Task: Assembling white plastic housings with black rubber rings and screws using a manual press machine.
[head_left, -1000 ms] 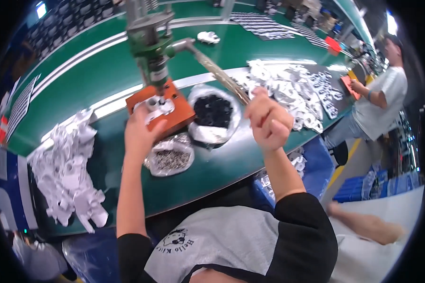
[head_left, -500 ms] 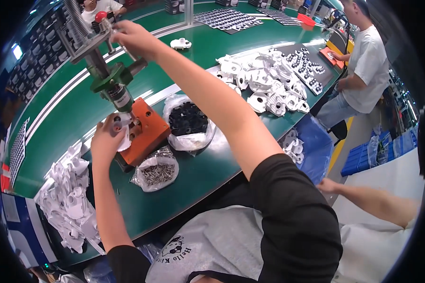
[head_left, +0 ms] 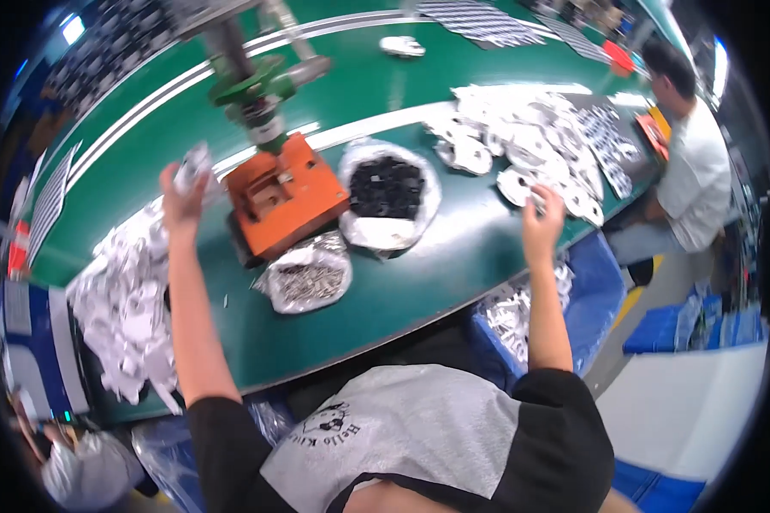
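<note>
The left hand (head_left: 185, 190) grips a white plastic part (head_left: 194, 165), likely high to clear the orange fixture (head_left: 310, 190); whether the right hand (head_left: 542, 224) grips anything, I can't tell.

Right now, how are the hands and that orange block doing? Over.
Left hand holding white part, beside orange block. Right hand at right-side white pile. Green press overhangs block.

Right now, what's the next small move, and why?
Probably close the right hand on the white part beside it and lift: that hand is at the right-hand pile, the recess in the orange fixture shows no white part, and the left hand holds a pale piece beside the fixture.
</note>
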### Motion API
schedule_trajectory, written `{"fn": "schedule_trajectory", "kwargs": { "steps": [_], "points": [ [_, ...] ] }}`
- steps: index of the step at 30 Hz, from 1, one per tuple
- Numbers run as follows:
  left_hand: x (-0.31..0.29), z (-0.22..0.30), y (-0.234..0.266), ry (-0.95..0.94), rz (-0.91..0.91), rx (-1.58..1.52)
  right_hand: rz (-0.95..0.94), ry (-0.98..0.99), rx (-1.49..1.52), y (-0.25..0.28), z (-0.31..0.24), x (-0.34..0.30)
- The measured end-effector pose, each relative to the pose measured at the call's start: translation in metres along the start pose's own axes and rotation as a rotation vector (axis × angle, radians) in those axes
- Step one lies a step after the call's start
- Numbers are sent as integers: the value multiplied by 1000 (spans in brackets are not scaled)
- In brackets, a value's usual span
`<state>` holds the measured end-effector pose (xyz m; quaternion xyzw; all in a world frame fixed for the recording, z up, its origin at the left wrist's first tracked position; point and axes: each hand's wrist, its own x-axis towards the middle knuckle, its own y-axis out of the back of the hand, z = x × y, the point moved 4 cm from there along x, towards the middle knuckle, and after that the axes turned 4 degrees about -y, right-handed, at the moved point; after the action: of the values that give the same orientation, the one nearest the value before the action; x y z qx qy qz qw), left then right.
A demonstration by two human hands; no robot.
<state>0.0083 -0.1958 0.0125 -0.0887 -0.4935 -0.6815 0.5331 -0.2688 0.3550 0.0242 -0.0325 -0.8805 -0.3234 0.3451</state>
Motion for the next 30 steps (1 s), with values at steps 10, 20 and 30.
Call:
{"fn": "schedule_trajectory", "kwargs": {
  "steps": [10, 20, 30],
  "points": [
    [0, 18, -40, 159, -172, -360, -75, -74, -585, 11, 115, 18],
    [23, -49, 76, 228, -558, 671, -287, -26, -392, 7, 98, 34],
    [42, -110, -2, 245, -505, 882, -137, -111, -450, 20, 50, 5]
  ]
}}
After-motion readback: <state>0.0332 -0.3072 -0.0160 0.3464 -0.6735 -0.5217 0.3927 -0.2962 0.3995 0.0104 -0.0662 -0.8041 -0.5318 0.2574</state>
